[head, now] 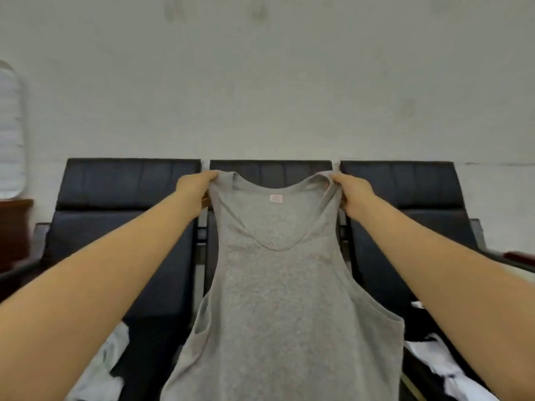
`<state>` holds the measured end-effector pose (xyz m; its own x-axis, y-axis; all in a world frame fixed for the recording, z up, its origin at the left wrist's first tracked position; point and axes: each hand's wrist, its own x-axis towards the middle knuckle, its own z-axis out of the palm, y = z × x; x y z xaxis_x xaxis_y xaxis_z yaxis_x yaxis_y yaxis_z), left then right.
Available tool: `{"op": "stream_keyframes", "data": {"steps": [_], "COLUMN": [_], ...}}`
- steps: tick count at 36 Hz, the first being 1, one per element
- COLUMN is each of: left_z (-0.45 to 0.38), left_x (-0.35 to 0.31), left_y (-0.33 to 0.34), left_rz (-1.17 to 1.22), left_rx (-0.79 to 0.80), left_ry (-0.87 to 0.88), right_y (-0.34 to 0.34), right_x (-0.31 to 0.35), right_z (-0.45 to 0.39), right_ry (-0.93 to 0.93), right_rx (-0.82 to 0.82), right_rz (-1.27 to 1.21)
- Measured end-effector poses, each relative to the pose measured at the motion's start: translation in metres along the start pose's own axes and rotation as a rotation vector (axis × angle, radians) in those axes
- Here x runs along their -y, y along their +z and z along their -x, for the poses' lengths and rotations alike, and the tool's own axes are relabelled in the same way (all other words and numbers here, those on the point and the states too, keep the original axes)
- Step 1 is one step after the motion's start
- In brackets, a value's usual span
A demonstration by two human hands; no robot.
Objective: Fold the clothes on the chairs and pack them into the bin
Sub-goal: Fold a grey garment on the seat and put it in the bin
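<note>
A grey sleeveless tank top hangs spread out in front of me, its inner neck label facing me. My left hand pinches its left shoulder strap and my right hand pinches its right strap, both held up at the height of the chair backs. The top's hem runs out of view at the bottom. A pale crumpled garment lies on the left chair seat. A white and black garment lies on the right chair seat. No bin is in view.
Three black padded chairs stand side by side against a pale wall: left, middle, right. A dark wooden piece of furniture stands at the far left under a window with blinds.
</note>
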<state>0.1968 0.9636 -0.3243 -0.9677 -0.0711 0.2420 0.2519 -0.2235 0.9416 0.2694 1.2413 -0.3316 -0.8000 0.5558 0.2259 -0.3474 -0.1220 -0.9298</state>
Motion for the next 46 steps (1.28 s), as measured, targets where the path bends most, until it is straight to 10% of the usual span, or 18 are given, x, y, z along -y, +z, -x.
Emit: {"op": "stream_keyframes", "data": {"steps": [4, 10, 19, 25, 33, 46], "left_z": [-0.007, -0.015, -0.077, -0.084, -0.025, 0.099], "left_x": [0.098, 0.220, 0.299, 0.339, 0.348, 0.290], "left_y": [-0.020, -0.039, -0.005, -0.005, -0.035, -0.083], "left_rz": [-0.265, -0.102, -0.118, -0.716, -1.158, -1.233], "left_rx": [-0.030, -0.043, -0.141, -0.014, 0.176, 0.131], "left_ry": [-0.176, -0.491, -0.410, -0.404, -0.277, -0.366], "right_y": [-0.032, -0.052, -0.031, -0.032, -0.078, -0.170], "right_x": [-0.096, -0.207, -0.287, -0.333, -0.328, -0.259], "right_z": [-0.015, -0.022, -0.081, -0.097, -0.056, 0.071], "right_ry": [0.165, 0.477, 0.450, 0.547, 0.252, 0.485], "right_rx": [-0.113, -0.089, -0.160, -0.007, 0.151, 0.119], "right_rz": [0.399, 0.130, 0.063, 0.468, 1.188, 1.160]}}
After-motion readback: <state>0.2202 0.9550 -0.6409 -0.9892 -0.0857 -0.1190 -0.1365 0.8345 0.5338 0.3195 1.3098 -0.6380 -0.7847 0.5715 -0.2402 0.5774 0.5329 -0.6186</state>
